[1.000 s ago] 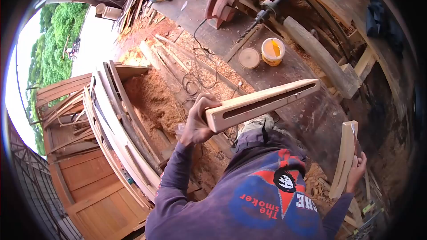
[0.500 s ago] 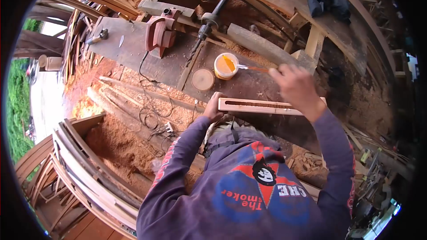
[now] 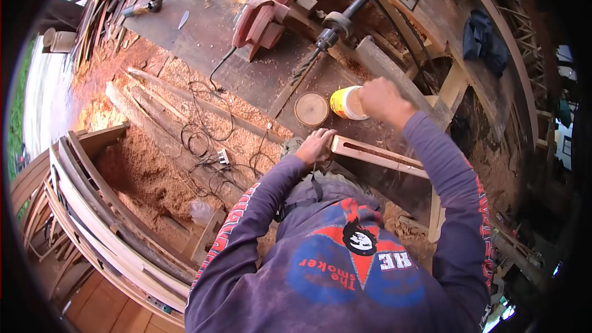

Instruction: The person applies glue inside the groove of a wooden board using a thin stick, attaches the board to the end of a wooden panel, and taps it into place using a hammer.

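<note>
My left hand point(image 3: 316, 147) is closed round the left end of a pale wooden piece point(image 3: 377, 155), which has a long slot cut along its upper face. My right hand point(image 3: 387, 102) is closed in a fist at the mouth of a yellow and white plastic tub point(image 3: 346, 103). The tub leans toward that hand, so its contents do not show. The brush that the right hand held half a second ago is hidden behind the fingers or inside the tub. A round wooden disc or lid point(image 3: 311, 109) lies left of the tub.
A red power tool point(image 3: 262, 21) with a cord stands on the dark bench point(image 3: 203, 31). A large drill bit point(image 3: 306, 66) in a chuck points toward the tub. Sawdust, cables point(image 3: 213, 154) and offcuts cover the floor at left. Curved boards point(image 3: 111, 228) are stacked at lower left.
My right hand has come closer to the tub's mouth, and the brush has gone from sight. The tub, upright before, now tilts to the right. The whole view has turned slightly.
</note>
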`<state>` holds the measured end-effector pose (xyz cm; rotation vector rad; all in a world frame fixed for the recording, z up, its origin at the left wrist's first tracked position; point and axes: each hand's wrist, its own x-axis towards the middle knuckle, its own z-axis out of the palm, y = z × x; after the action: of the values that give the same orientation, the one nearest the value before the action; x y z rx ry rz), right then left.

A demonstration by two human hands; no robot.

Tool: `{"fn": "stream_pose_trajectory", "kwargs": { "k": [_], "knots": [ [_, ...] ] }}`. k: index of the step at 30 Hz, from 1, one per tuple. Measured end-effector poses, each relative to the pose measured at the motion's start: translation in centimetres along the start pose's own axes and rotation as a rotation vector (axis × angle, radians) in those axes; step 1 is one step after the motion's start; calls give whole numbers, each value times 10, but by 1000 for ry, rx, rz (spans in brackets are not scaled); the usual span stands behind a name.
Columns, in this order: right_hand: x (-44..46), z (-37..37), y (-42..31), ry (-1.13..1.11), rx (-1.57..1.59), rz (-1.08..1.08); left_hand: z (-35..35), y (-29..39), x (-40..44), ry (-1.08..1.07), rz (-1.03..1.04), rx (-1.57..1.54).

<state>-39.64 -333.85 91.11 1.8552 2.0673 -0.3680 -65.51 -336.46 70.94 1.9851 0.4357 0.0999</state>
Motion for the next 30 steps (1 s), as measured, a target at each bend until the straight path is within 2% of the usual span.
{"fn": "stream_pose_trajectory", "kwargs": {
  "k": [2,8,10,13,17,19,21,23,24,26,27,28,30],
  "knots": [
    [-1,-7,13,-92,20,66,2,3,-1,-24,-11,56],
    [-36,-22,33,-57,332,202,1,6,9,-83,-1,81],
    [-54,-22,40,33,432,234,-1,8,12,-111,-8,89],
    [-91,-27,41,86,407,317,-2,7,17,-154,-17,110],
    [-154,-20,35,238,534,444,2,2,27,-159,60,139],
    [-188,-21,27,343,580,510,3,4,27,-123,25,-36],
    [-229,-16,17,386,547,597,4,9,31,-131,69,1],
    [-273,-13,6,420,946,699,2,14,38,-139,41,-27],
    [-297,-4,1,434,970,714,7,-3,45,-122,72,-42],
    [-341,19,-15,417,1110,831,6,12,41,-85,140,58],
    [-359,30,-23,404,1237,925,-14,65,42,-161,58,-104],
    [-376,41,-28,396,1243,939,-18,84,40,-137,68,-166],
    [-408,58,-32,267,1259,1107,-12,100,41,-109,62,-275]
  ]
}}
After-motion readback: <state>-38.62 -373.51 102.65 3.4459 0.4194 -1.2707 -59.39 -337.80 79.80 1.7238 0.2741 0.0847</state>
